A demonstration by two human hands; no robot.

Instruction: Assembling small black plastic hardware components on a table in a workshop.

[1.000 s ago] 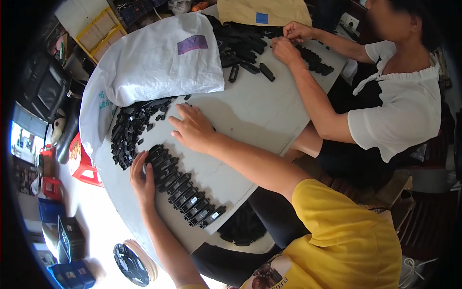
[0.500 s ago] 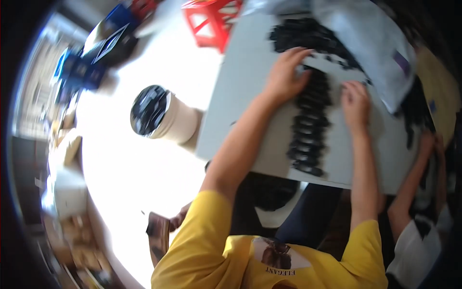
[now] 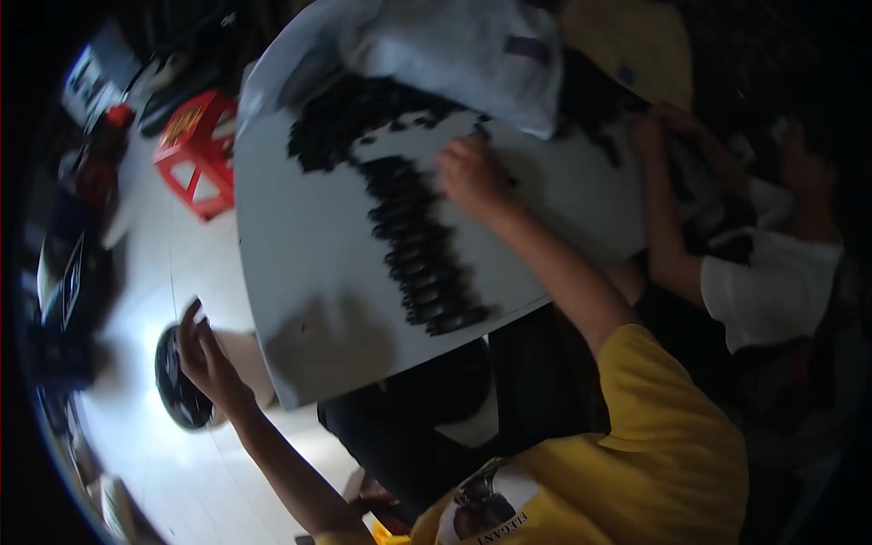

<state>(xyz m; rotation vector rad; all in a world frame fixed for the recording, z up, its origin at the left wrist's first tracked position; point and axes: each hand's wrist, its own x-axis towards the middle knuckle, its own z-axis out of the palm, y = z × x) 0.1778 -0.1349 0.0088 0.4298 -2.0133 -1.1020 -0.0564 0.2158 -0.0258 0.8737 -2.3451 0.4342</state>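
My left hand [image 3: 211, 361] is off the table's left edge, over the bucket [image 3: 250, 363] of glossy black pieces on the floor. Its fingers are stretched and apart, with nothing seen in them. Over the table, my right hand [image 3: 474, 182] is closed, fingers curled together; whatever they hold, if anything, is hidden. It is beside the upper end of a long row of black pieces [image 3: 413, 241] laid side by side. Beyond that row lies a loose heap of small black pieces [image 3: 341, 118]. The pieces are too dark and blurred to name.
A large whitish plastic bag [image 3: 454, 54] rests on the far side of the grey table [image 3: 309, 236]. At the right, another person's arms [image 3: 663, 191] reach toward more black pieces. A red stool [image 3: 198, 154] stands on the floor at the left, with a tan sack [image 3: 636, 45] at the back.
My left hand has left the row and swung left to the bucket. My right hand has come in closer to the row's upper end. The view has turned, and the picture is darker.
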